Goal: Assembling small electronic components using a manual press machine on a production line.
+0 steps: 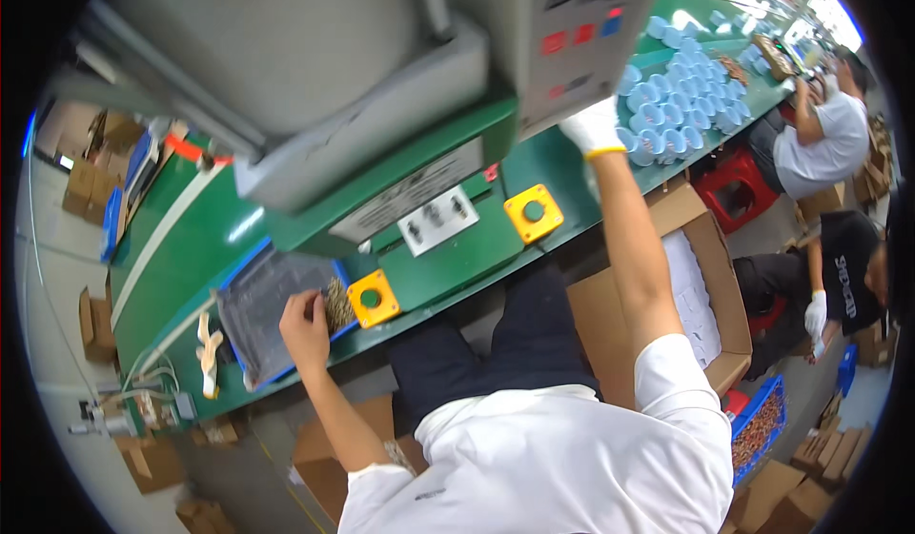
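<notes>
My bare left hand point(305, 322) is over a blue-rimmed tray point(272, 310), its fingers curled together beside a heap of small metal pieces point(338, 305). Whatever is between those fingers is too small to make out. On the other side of the machine, my right hand point(593, 128) wears a white glove with a yellow cuff. Its fingers are partly hidden by the grey machine housing point(577, 48), so their grip does not show. Just beyond it stand several light blue cups point(672, 105) in a cluster on the green bench.
A green-and-grey machine point(400, 181) fills the middle, with yellow button boxes point(534, 213) point(373, 299) at its front. A white glove point(208, 353) lies left of the tray. An open carton point(734, 329) stands by my right arm. Two people sit at the right.
</notes>
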The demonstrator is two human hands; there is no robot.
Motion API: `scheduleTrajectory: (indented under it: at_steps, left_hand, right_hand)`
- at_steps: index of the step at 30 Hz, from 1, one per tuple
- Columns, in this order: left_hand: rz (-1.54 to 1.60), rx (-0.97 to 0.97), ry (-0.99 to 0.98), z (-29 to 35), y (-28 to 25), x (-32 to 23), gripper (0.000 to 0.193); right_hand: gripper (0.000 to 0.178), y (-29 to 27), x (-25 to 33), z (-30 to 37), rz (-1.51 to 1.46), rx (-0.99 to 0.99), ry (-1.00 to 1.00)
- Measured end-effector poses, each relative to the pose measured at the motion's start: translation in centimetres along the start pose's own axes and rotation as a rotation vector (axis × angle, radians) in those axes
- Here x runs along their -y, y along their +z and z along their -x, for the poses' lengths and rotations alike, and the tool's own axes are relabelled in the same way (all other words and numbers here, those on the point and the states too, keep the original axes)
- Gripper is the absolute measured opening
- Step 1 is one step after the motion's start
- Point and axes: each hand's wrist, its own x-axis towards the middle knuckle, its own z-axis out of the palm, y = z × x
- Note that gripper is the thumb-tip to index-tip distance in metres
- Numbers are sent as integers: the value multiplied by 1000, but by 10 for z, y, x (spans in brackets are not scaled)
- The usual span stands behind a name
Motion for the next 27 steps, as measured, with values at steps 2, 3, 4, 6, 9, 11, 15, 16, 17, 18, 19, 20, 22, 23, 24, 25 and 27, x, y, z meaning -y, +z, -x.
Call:
scheduleTrajectory:
  at_steps: [2,3,4,6,9,11,15,16,17,18,19,20,22,23,24,25,27]
  left_hand:
    - [-9,-17,-42,3,-2,4,10]
    - [10,-18,-47,6,-3,5,11]
    - [0,-18,-57,6,-1,4,11]
    - [-5,-12,-69,3,1,5,12]
    - [-13,0,-77,5,-1,5,10]
    - [-12,1,-75,5,-1,3,10]
    - [-62,-37,-5,8,-1,8,9]
    - [-64,-41,-3,9,-1,8,10]
    - [-64,-44,-5,8,0,8,10]
    - [-36,-54,9,7,1,8,10]
    - [-8,-64,23,6,2,8,10]
    - [-8,-68,19,7,1,8,10]
    - [-9,-63,16,7,0,8,12]
    - [-10,-67,11,8,-1,8,12]
    - [-24,-59,6,9,-2,8,12]
    - [-37,-51,1,10,-4,7,11]
    - [-55,-103,27,14,-2,-5,11]
  right_hand:
    - [23,-42,52,8,-255,78,124]
    - [21,-72,82,14,-468,54,161]
    - [23,-95,111,25,-656,34,220]
    - [32,-111,173,58,-1024,30,390]
    - [53,-116,223,75,-974,70,269]
    - [60,-105,235,78,-932,-3,207]
    - [58,-96,248,67,-749,64,20]
    - [57,-97,251,66,-650,64,11]
    - [57,-97,253,66,-651,64,7]
    - [54,-98,254,65,-602,43,1]
    - [51,-98,255,65,-554,22,-5]
    - [51,-100,257,64,-557,23,-9]
    - [50,-106,259,60,-437,59,20]
    - [50,-106,259,58,-441,62,15]
    - [49,-103,259,54,-455,125,17]
    - [49,-103,258,52,-465,159,14]
    - [45,-104,253,49,-558,170,10]
